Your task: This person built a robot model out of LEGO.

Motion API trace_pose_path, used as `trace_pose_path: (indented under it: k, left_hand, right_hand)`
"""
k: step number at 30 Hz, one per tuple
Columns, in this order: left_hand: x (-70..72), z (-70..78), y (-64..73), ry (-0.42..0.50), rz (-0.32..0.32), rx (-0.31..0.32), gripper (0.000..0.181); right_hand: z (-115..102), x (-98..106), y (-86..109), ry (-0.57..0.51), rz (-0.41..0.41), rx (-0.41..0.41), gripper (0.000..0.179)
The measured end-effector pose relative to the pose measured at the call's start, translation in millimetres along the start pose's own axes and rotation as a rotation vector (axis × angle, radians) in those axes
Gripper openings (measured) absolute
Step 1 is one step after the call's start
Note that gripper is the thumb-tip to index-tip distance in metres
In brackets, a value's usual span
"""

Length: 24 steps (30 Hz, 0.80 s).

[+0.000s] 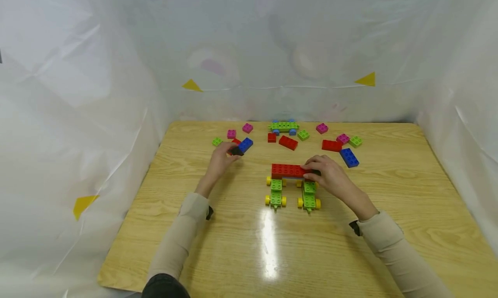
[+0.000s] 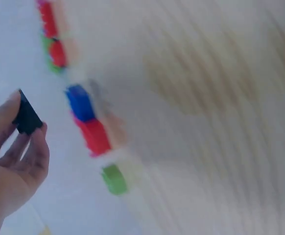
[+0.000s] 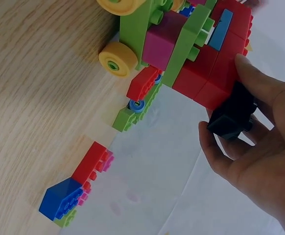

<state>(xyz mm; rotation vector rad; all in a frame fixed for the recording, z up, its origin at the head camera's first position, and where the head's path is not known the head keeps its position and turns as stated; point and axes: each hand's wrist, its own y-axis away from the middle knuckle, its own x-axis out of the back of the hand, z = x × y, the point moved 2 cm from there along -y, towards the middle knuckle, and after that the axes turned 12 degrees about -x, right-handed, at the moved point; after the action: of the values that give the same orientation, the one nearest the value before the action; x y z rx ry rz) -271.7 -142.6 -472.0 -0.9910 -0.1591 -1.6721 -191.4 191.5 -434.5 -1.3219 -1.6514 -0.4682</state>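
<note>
My left hand (image 1: pixel 220 161) pinches a small black brick (image 2: pixel 29 113) between thumb and fingertips. In the head view it overlaps a blue brick (image 1: pixel 246 145) and a partly hidden red one. My right hand (image 1: pixel 327 173) grips a black sloped brick (image 3: pixel 233 113) at the right end of the built model. Its thumb lies along the red bricks (image 1: pixel 287 171) that form the model's top. These span two green wheeled bases (image 1: pixel 276 197) with yellow wheels (image 3: pixel 117 59). Between the green parts a magenta brick (image 3: pixel 164 40) shows in the right wrist view.
Behind the model stands a green base with blue wheels (image 1: pixel 283 126). Loose red bricks (image 1: pixel 288 142), a blue brick (image 1: pixel 349 158), pink bricks (image 1: pixel 321 128) and green bricks (image 1: pixel 355 142) lie along the back of the wooden table (image 1: pixel 229 246). White sheeting (image 1: pixel 272 51) surrounds it.
</note>
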Motion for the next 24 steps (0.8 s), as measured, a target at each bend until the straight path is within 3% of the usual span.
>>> trace_pose_path:
  k: [4, 10, 16, 24]
  left_hand:
    - [-4.2, 22.8, 0.2, 0.168, 0.016, -0.025, 0.038]
    - [-11.6, 53.0, 3.3, 0.287, -0.039, -0.005, 0.039]
    - [-19.5, 75.5, 6.6, 0.352, -0.112, -0.070, 0.038]
    - [-31.1, 85.6, 7.2, 0.332, -0.160, -0.155, 0.035]
  right_hand:
    - [1, -1, 0.5, -0.003, -0.002, 0.003, 0.021]
    - [2, -1, 1.0, -0.011, 0.003, 0.009, 0.020]
    - [2, -1, 0.5, -0.008, 0.000, 0.006, 0.020]
    - [2, -2, 0.3, -0.010, -0.009, -0.002, 0.021]
